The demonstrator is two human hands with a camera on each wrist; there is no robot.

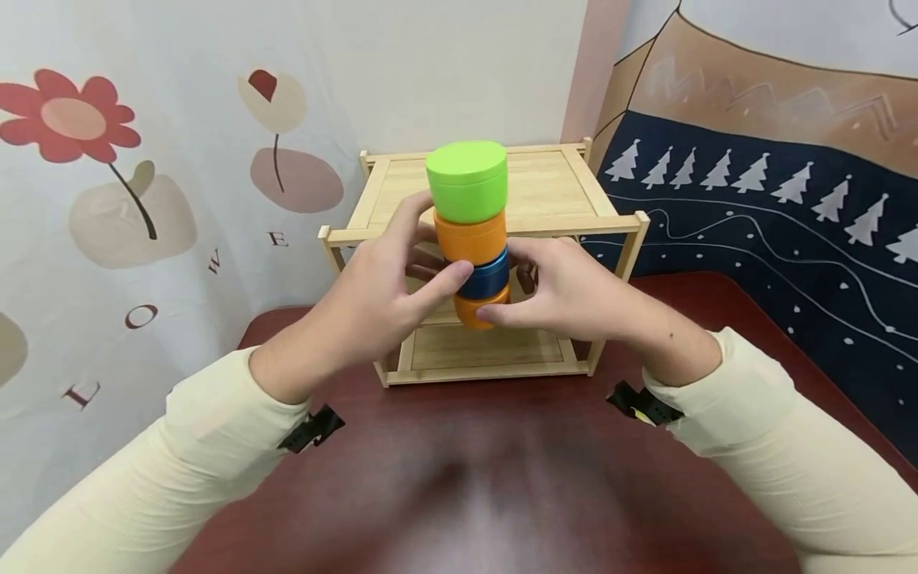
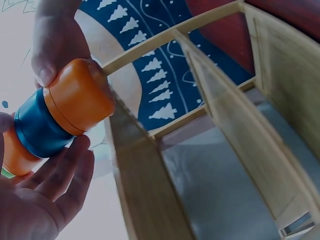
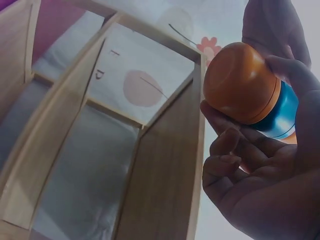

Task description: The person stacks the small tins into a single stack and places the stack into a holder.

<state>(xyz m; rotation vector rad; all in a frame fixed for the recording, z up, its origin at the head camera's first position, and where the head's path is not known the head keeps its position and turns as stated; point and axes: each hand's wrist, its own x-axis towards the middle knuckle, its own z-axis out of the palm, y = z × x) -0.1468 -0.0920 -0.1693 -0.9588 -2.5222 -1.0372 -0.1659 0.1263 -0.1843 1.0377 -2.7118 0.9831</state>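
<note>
A stack of round containers stands nearly upright in the air between my hands, in front of a wooden shelf. From the top come a lime green container (image 1: 468, 183), an orange container (image 1: 471, 239), a blue container (image 1: 488, 279) and a second orange container (image 1: 468, 308). My left hand (image 1: 376, 291) holds the stack from the left, its thumb against the blue part and its fingers behind. From the right, my right hand (image 1: 577, 291) grips the bottom orange container, thumb in front. In the right wrist view that container's rounded base (image 3: 235, 82) shows.
The light wooden shelf (image 1: 484, 373) has several levels and stands at the back of the dark red table (image 1: 502, 462). Behind it hang a flower-printed white cloth (image 1: 201, 48) and a dark blue cloth with white trees (image 1: 717, 215).
</note>
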